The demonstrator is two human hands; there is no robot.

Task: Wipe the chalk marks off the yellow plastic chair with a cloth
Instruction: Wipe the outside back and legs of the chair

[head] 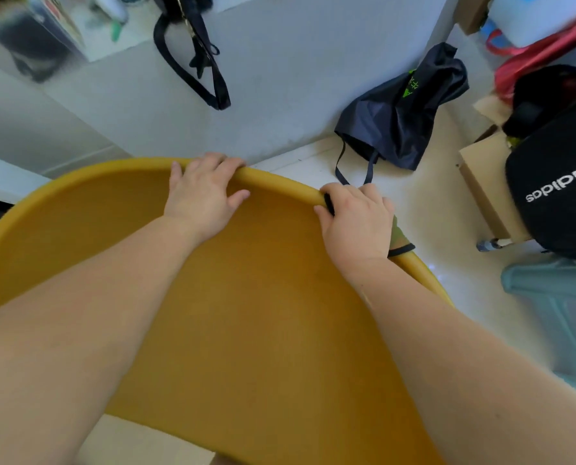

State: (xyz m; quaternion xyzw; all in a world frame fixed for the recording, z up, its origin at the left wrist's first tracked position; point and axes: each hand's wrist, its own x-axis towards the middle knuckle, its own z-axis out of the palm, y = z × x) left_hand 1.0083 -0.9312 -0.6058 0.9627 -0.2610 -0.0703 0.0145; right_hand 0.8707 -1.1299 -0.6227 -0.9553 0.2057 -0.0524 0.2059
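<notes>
Left hand curls over the top rim of the yellow plastic chair filling mid-frame; right hand, just beside it, pins a green black-edged cloth on that rim.

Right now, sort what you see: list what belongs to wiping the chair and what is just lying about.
Job: yellow chair, gripped at its rim by the left hand; cloth, held on the rim by the right hand.
Lying about: dark drawstring bag, black adidas bag, cardboard box, blue-grey stool.
</notes>
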